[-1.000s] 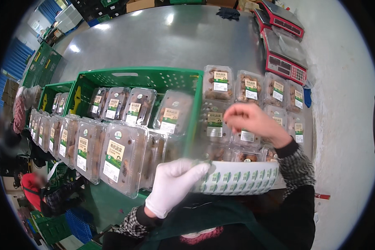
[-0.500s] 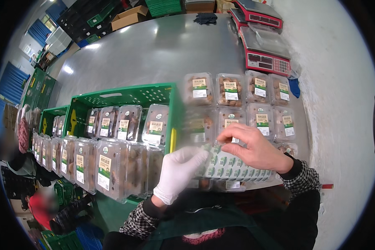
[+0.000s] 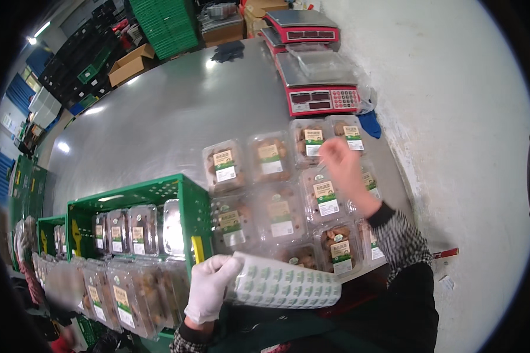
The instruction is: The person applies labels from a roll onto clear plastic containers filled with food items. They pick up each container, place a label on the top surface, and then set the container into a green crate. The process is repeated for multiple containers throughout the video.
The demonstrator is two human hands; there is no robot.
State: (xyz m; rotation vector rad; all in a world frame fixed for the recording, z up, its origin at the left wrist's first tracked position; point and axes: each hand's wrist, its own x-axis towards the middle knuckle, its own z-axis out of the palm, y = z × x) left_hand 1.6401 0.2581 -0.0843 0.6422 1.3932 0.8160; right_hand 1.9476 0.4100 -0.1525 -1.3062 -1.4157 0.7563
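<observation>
My left hand point(image 3: 209, 287), in a white glove, pinches the upper left corner of a sheet of small green-and-white stickers point(image 3: 285, 283) along the table's near edge. My bare right hand point(image 3: 343, 165) hovers above the clear plastic boxes, its thumb and fingers drawn together in a pinch. Motion blurs it, and whatever is in the fingertips is too small to make out. Closest to it is a box point(image 3: 308, 140) of brown food in the back row. Another labelled box point(image 3: 324, 197), with a round sticker on its lid, lies just below the hand. Several similar boxes lie in rows.
A green crate point(image 3: 188, 215) packed with upright labelled boxes point(image 3: 123, 297) stands at left. Red-framed scales point(image 3: 321, 100) sit at the back right against a white wall point(image 3: 441, 117). A dark cloth point(image 3: 228, 52) and open carton point(image 3: 129, 65) are farther back.
My right hand has left the sticker sheet and moved forward over the back boxes. My left hand keeps the sheet, now lower and further left. The view has turned right.
</observation>
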